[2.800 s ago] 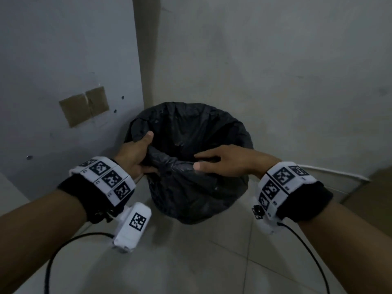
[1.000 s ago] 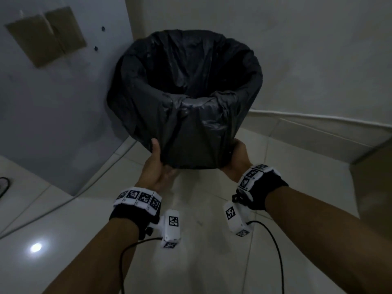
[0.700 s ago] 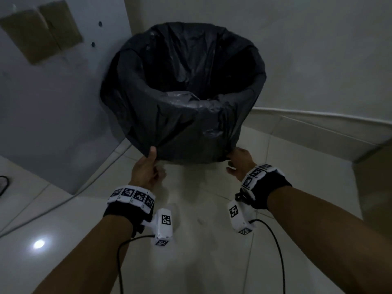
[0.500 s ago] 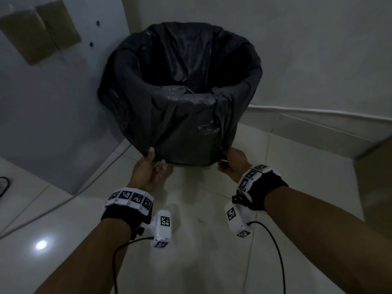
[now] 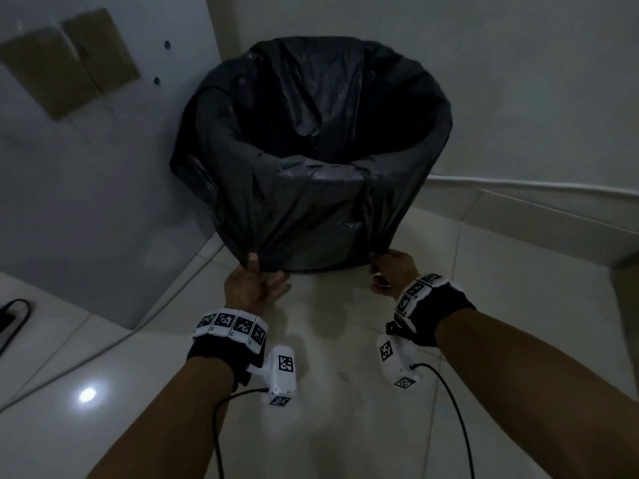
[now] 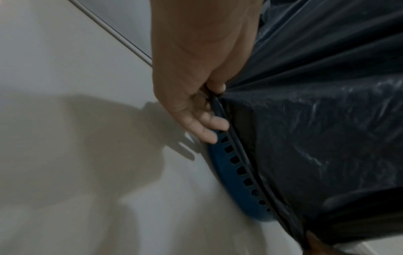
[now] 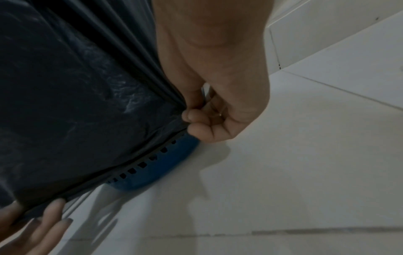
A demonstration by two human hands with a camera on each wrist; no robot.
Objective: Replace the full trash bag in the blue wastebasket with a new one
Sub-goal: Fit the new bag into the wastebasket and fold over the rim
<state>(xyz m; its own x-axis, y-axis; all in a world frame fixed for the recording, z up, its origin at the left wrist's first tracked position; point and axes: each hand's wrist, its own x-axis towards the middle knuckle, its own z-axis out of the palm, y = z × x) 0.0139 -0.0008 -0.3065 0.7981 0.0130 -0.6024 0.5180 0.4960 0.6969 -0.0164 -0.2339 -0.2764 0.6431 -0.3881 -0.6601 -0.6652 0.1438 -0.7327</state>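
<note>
A black trash bag (image 5: pixel 311 188) lines the wastebasket in the room's corner, its open mouth folded over the rim and its skirt drawn down the outside almost to the floor. Only the blue perforated base of the wastebasket (image 6: pixel 229 165) (image 7: pixel 152 165) shows below the bag's hem. My left hand (image 5: pixel 254 271) pinches the hem at the front left (image 6: pixel 214 93), thumb on the plastic. My right hand (image 5: pixel 383 267) pinches the hem at the front right (image 7: pixel 191 110), fingers curled on the bunched plastic.
Walls stand close behind and to the left of the wastebasket, with a brown taped patch (image 5: pixel 69 60) on the left one. A white skirting ledge (image 5: pixel 536 209) runs along the right wall. A dark cable (image 5: pixel 14 312) lies at the far left on the tiled floor.
Both hands went from the bag's rim down to the base, pulling the bag's skirt down over the outside. In the last half second the hem is stretched tighter between them.
</note>
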